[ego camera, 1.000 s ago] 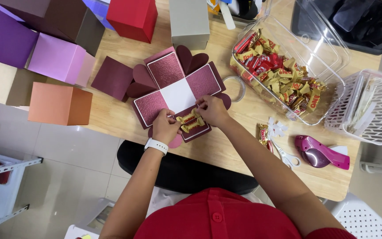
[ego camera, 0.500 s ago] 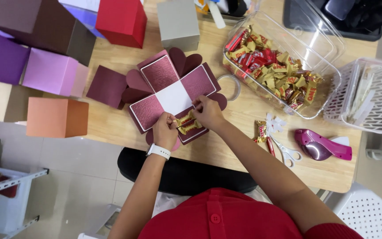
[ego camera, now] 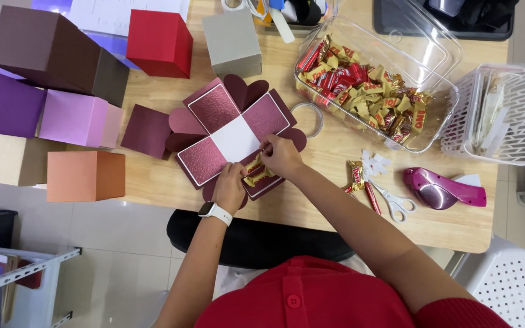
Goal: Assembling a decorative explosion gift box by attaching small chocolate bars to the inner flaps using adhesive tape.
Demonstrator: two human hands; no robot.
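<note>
- Landmark: unfolded maroon paper box with pink embossed flaps and white centre square (ego camera: 235, 138), lying flat on the light wooden table (ego camera: 311, 200).
- Left hand (ego camera: 231, 187), white watch on wrist, rests on the box's near flap, fingers curled together pinching the gold-wrapped candy bars (ego camera: 256, 172).
- Right hand (ego camera: 282, 156) is at the same flap's right edge, fingertips closed on the candy bars from the other side.
- Candy bars lie on the near flap, just below the white centre, between both hands.
- Right of the box: clear plastic tub of red and gold wrapped candies (ego camera: 372, 91), then white slotted plastic basket (ego camera: 505, 115).
- Near right of the box: 2 loose candies (ego camera: 357, 177), white-handled scissors (ego camera: 393, 203), purple tape dispenser (ego camera: 442, 189).
- Left of the box: orange cardboard cube (ego camera: 85, 175), pink cube (ego camera: 80, 118).
- Beyond the box: red cube (ego camera: 159, 41), grey cube (ego camera: 232, 42).
</note>
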